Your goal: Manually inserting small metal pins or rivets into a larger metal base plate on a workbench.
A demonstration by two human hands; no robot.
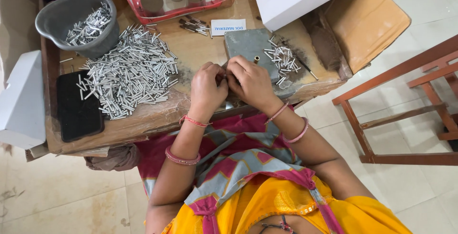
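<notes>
Left hand and right hand curled together, fingertips pinching something small, hidden. Best kept low over grey metal block, near the small brass pin; loose metal tubes within reach.

Both hands, left and right, closed together at block edge; tube heap at nine o'clock, bowl at ten.

Upper left of the frame, a matt grey plastic bowl holds shiny metal tubes; a bigger heap of bright metal tubes lies on the worn, brown-paper-covered table; centre, a dull grey metal block; left, a matt black pad.
</notes>
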